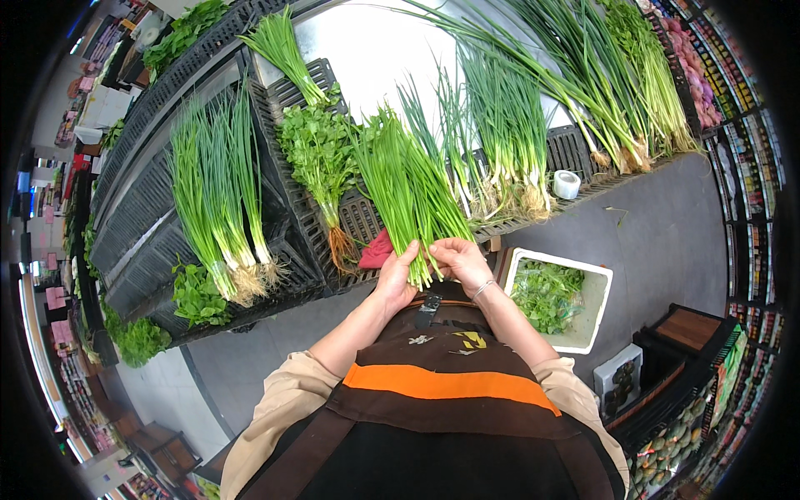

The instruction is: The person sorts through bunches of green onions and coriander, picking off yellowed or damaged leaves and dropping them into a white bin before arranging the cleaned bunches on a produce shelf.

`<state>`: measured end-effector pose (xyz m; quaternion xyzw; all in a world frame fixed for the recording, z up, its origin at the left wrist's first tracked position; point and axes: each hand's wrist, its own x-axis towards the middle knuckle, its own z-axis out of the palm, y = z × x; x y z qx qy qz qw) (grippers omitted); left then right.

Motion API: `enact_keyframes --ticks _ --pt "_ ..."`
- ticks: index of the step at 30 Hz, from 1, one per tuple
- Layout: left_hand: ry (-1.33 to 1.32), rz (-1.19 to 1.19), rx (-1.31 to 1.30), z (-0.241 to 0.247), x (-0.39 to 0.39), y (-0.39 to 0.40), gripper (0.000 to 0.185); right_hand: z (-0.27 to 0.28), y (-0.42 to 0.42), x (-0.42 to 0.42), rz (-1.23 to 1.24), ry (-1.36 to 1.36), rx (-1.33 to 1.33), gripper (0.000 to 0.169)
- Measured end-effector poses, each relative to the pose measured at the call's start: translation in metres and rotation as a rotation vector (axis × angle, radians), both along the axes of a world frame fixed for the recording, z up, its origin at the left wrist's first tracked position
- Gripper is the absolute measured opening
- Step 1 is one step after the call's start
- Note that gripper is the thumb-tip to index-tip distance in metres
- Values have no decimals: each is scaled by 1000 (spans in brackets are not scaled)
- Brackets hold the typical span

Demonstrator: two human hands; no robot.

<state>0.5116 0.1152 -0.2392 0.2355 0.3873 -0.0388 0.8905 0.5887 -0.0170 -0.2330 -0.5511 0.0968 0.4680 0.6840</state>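
My left hand (398, 273) is closed around the cut lower ends of a bunch of garlic chives (406, 187), whose long green blades spread up over the display rack. The fingers of my right hand (461, 259) pinch some stems at the right side of the same bunch. Left of the chives lies leafy celery (319, 156) with brown roots. A red cloth (377, 250) is beside my left hand. To the right, spring onions (509, 125) with pale roots lie near a roll of clear tape (566, 185).
A white foam box (590, 312) holding leafy greens stands on the floor at the right. More spring onions (215, 187) lie on the black rack (306, 231) at the left. Large leeks or green onions (600, 94) lie at the upper right. Black crates (687, 369) stand at the lower right.
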Motion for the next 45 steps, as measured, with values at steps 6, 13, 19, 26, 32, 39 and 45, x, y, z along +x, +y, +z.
enact_keyframes --ticks 6,13,19,26,32,39,45 --pt "-38 -86 35 -4 -3 6 26 -4 9 -8 -21 -196 -93 27" --pt "-29 -37 148 -7 -2 3 28 26 13 -5 47 -909 -453 29" --pt "-33 -128 252 11 2 3 30 -5 28 17 113 -541 -387 28" --pt "-62 -109 242 5 -2 11 31 -13 31 9 -84 -178 -98 19" --pt "-77 -155 129 6 -2 22 32 -9 33 2 -167 -247 1 16" --pt "-64 -191 131 22 2 29 31 5 31 0 -161 -599 -56 6" --pt "-35 -294 140 19 -4 52 30 12 16 8 -200 -769 -114 5"
